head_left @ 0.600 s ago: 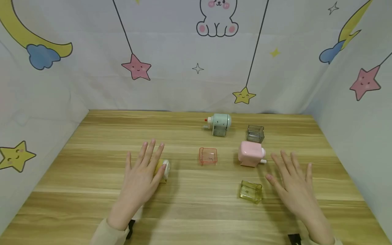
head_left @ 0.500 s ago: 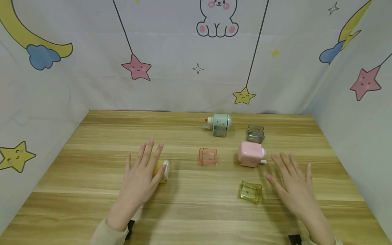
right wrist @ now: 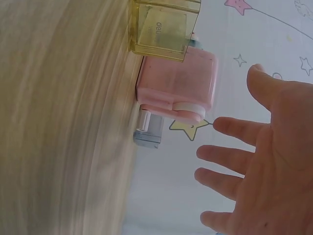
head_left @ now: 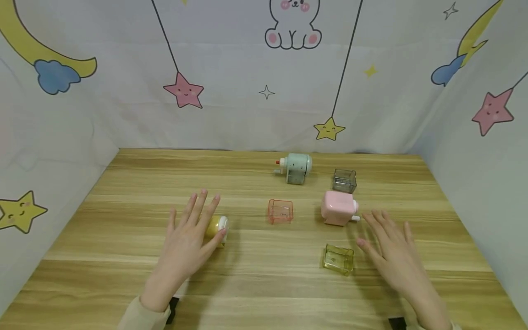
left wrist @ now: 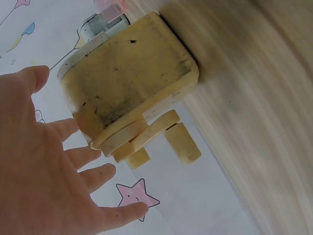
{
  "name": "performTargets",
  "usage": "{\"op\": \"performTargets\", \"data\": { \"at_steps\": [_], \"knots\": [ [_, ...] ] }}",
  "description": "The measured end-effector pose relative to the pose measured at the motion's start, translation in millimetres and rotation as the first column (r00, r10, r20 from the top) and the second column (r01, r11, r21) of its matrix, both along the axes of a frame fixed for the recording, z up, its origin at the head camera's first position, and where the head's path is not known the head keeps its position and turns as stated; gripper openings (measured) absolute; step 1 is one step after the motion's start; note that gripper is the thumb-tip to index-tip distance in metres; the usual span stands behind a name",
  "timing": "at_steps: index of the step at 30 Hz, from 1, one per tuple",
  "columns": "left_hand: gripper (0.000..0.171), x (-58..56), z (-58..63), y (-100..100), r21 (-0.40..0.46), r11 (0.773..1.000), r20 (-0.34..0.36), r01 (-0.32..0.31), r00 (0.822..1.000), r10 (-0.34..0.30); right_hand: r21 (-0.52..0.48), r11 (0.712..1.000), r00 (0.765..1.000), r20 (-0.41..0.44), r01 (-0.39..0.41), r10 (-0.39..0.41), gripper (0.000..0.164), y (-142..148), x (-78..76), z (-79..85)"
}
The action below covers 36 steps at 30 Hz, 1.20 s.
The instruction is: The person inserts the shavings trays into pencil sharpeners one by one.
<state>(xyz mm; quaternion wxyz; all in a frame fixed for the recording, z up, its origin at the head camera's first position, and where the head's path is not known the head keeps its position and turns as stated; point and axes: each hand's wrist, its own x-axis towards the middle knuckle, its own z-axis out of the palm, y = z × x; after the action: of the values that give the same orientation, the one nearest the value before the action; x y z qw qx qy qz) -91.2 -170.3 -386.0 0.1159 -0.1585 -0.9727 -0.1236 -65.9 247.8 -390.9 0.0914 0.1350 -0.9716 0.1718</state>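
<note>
My left hand (head_left: 185, 245) is spread with straight fingers over a yellow crank pencil sharpener (left wrist: 132, 78), which it partly hides in the head view. The left wrist view shows that sharpener's crank handle (left wrist: 182, 142) and smudged body beside the fingers. To the right, my right hand (head_left: 396, 256) hovers with extended fingers and holds nothing. Nearest to it are a pink crank sharpener (head_left: 338, 208) and a yellow transparent shavings drawer (head_left: 338, 259). Both also appear past the fingers in the right wrist view.
A red transparent drawer (head_left: 280, 211) lies mid-table. Farther back stand a mint-green crank sharpener (head_left: 298, 168) and a grey transparent drawer (head_left: 344, 180) behind the pink sharpener. A white printed cloth (head_left: 231, 123) borders the wood-grain table (head_left: 264, 293) at the back and sides.
My right hand has drawn slightly back, its fingers now closer together. My left hand has shifted a little left, so more of the yellow sharpener shows. The sharpeners and drawers stay put.
</note>
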Motion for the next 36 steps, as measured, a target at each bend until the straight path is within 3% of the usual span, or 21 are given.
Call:
{"op": "performTargets", "data": {
  "at_steps": [7,23,30,36],
  "knots": [
    [0.071,-0.4,-3.9,-1.0,0.003,1.0,0.023,0.009,1.0,-0.009,-0.01,1.0,1.0,0.018,-0.016,0.016,0.058,-3.2,1.5,-2.4],
    [0.104,1.1,-7.0,-2.4,-0.005,0.999,0.039,0.036,0.999,-0.036,-0.035,0.998,0.998,0.044,-0.046,0.047,0.061,-10.3,5.0,-6.0],
    [0.116,0.1,-7.6,-4.0,-0.011,0.999,0.057,0.05,0.997,-0.049,-0.085,0.996,0.991,0.122,-0.041,0.051,0.064,-12.7,7.1,-7.7],
    [0.122,-0.4,-8.1,-5.7,0.0,0.998,0.057,0.067,0.996,-0.067,-0.086,0.994,0.99,0.118,-0.063,0.074,0.069,-15.1,7.5,-9.0]
  ]
}}
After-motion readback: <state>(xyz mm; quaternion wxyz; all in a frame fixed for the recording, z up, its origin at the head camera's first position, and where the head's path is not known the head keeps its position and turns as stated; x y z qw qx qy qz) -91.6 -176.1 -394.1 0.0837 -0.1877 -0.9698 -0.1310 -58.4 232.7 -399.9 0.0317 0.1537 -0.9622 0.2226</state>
